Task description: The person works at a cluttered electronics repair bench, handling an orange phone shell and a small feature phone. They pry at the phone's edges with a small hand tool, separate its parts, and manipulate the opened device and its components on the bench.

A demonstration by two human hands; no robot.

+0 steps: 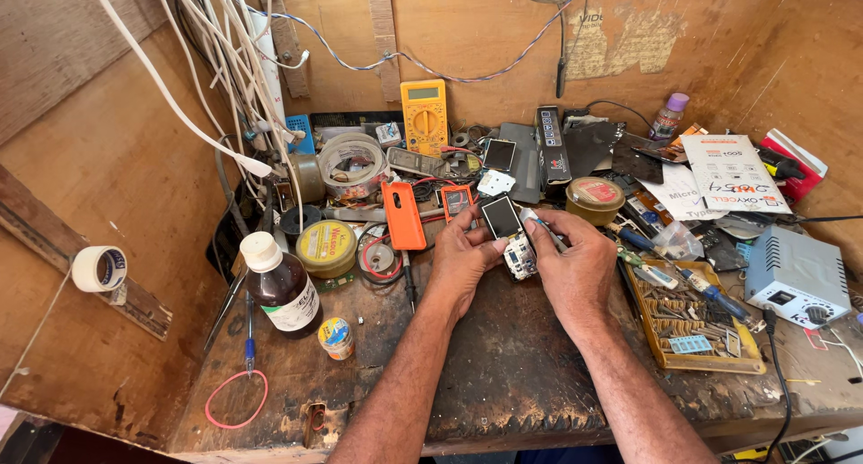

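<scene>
Both my hands meet over the middle of a worn wooden bench (503,374). My left hand (460,259) holds a small phone circuit board (520,257) with its dark screen (501,218) tilted up at the top. My right hand (575,264) grips the board's right side and pinches a thin metal tool (545,229) against it. An orange phone shell (403,215) lies just left of my left hand.
A brown bottle with a white cap (280,286), a yellow tin (326,245) and a small jar (336,336) stand at the left. A yellow multimeter (424,116) leans on the back wall. A parts tray (692,320) and a grey box (796,275) sit at the right.
</scene>
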